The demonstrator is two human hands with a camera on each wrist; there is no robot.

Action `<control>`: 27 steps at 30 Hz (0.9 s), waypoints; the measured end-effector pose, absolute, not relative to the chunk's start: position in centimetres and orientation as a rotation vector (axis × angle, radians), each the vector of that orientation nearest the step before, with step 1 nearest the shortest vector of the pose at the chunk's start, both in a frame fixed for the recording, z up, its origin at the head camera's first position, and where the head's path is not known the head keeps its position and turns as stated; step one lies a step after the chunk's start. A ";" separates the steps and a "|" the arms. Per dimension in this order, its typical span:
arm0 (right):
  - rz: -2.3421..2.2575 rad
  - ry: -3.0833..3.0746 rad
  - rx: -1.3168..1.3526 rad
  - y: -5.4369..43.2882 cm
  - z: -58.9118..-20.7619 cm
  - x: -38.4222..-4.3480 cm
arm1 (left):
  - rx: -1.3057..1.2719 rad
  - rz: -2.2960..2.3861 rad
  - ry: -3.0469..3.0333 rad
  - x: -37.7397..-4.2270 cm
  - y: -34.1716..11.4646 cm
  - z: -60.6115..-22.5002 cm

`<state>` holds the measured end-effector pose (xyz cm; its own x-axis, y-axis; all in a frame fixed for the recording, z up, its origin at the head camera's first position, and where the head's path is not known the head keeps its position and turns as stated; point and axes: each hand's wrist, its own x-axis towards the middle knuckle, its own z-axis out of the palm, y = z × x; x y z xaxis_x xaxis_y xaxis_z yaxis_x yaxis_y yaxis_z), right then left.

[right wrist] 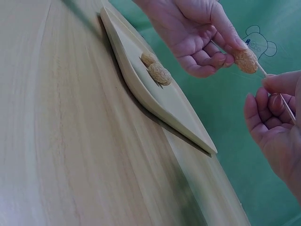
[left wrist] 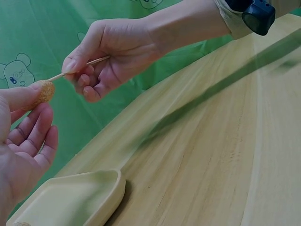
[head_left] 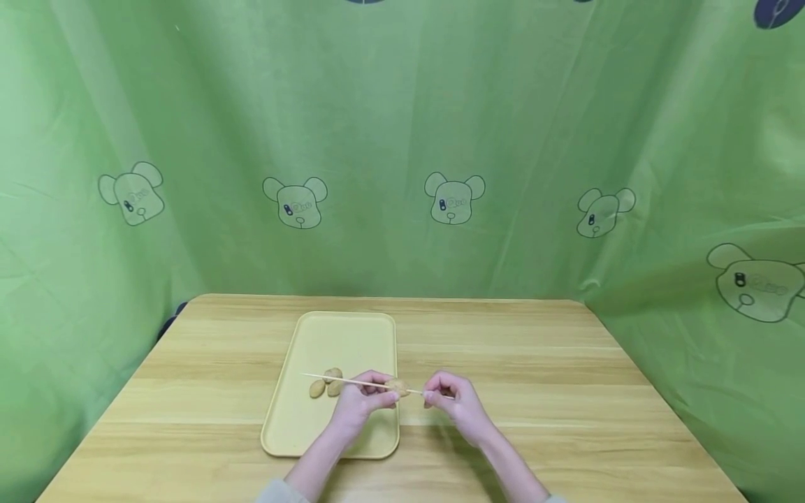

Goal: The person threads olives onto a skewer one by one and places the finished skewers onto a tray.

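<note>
A thin wooden skewer (head_left: pixel 321 377) runs through a brown oval ball with a wrinkled surface (right wrist: pixel 246 61). My left hand (head_left: pixel 360 404) pinches that ball between thumb and fingers, above the right edge of the tray. To the right of it, my right hand (head_left: pixel 458 405) grips the skewer's other end between thumb and forefinger, with a short bare length of stick showing between the two hands. The long end of the skewer points left over the tray (head_left: pixel 346 335). Three similar brown balls (head_left: pixel 317 388) lie grouped on the tray, left of my left hand.
The pale yellow rectangular tray lies left of the middle of a wooden table (head_left: pixel 503 335). A green curtain (head_left: pixel 377 105) printed with bear heads hangs round the table's back and sides.
</note>
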<state>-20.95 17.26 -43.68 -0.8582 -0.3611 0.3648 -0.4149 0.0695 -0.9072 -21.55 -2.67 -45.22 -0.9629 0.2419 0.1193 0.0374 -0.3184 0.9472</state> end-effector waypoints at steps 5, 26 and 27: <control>1.924 -2.317 0.802 17.5 -43.6 -20.8 | 0.389 2.418 1.744 -21.4 -2.5 -45.2; 1.876 -2.518 0.641 17.9 -44.0 -20.6 | 0.325 2.420 1.714 -21.4 -1.8 -45.6; 1.876 -2.510 0.617 17.9 -44.0 -20.6 | 0.332 2.418 1.713 -21.4 -1.8 -45.7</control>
